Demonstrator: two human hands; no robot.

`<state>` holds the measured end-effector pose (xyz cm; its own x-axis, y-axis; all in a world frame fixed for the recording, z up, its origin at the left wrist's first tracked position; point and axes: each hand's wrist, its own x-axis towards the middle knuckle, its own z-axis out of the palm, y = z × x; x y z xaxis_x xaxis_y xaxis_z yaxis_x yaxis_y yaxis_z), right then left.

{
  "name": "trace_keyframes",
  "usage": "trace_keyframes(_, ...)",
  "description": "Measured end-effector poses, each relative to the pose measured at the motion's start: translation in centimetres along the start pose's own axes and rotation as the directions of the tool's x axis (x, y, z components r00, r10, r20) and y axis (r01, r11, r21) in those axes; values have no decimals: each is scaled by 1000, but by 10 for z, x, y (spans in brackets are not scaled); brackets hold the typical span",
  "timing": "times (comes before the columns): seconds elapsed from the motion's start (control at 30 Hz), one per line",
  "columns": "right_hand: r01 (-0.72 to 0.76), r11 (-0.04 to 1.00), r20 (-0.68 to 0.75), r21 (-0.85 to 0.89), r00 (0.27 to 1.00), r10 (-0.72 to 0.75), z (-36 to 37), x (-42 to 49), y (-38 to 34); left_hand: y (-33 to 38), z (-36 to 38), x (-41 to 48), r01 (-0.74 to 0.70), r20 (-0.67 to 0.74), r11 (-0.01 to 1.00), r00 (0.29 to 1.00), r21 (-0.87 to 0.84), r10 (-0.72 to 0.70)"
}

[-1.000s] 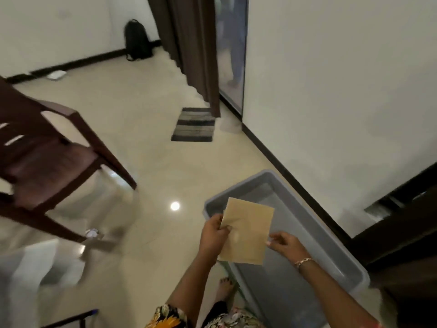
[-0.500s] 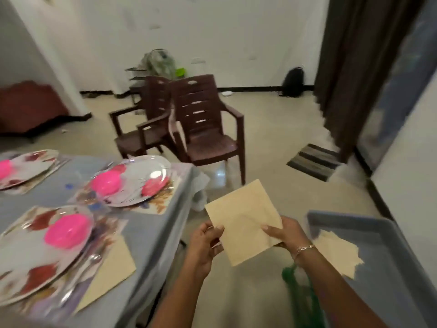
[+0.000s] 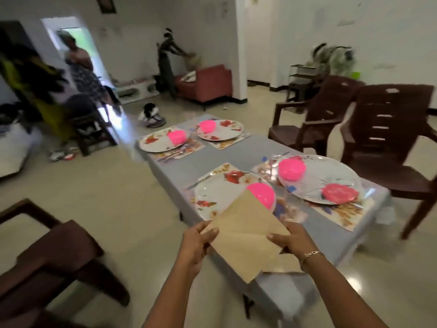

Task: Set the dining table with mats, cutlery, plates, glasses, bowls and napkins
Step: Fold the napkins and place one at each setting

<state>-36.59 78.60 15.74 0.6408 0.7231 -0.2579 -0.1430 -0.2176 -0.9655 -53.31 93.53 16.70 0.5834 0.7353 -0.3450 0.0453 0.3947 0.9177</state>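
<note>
One wide-angle camera, worn on the person's head, looks forward and down from the near end of the table [image 3: 175, 168], along its length toward the far room. The left hand [image 3: 196, 242], right hand [image 3: 292, 240] and the paper napkin [image 3: 246, 240] between them sit nearest, low centre; brown chairs [image 3: 387, 138] stand right.

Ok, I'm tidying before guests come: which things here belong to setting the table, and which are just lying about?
Table setting: napkin, held by left hand and right hand; plates; pink bowls; mats; table.
Lying about: red sofa; shoes on the floor.
</note>
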Motion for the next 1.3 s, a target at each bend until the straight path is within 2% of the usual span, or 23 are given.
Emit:
trace_keyframes(0.13, 36, 994, 120, -103, 992, -23, 97, 57, -17, 30, -97, 27, -37, -79, 999, 996, 39, 40)
trace_keyframes(0.33, 94, 989, 194, -116, 979, -70, 197, 106, -45, 63, -198, 59, -97, -194, 994, 975, 55, 106)
trace_keyframes(0.67, 306, 935, 385, -182, 897, -218, 286, 178, -85, 89, -282, 123, -167, -312, 982, 932, 89, 187)
trace_keyframes(0.8, 382, 903, 423, -195, 864, -274, 316, 230, -91, 115, -307, 165, -259, -336, 955, 895, 142, 292)
trace_keyframes(0.9, 372, 912, 396, -172, 874, -281, 334, 273, -103, 145, -317, 204, -337, -344, 916, 852, 218, 395)
trace_keyframes(1.0, 342, 923, 341, -179, 901, -268, 348, 316, -118, 175, -326, 242, -392, -280, 847, 821, 358, 498)
trace_keyframes(1.1, 369, 900, 324, -232, 902, -287, 374, 352, -139, 207, -338, 276, -460, -142, 686, 764, 564, 629)
trace_keyframes(1.17, 447, 847, 411, -287, 856, -313, 399, 369, -153, 223, -342, 295, -493, -21, 551, 732, 673, 681)
trace_keyframes(1.3, 596, 738, 624, -316, 717, -311, 456, 391, -170, 242, -351, 327, -533, 177, 373, 721, 760, 670)
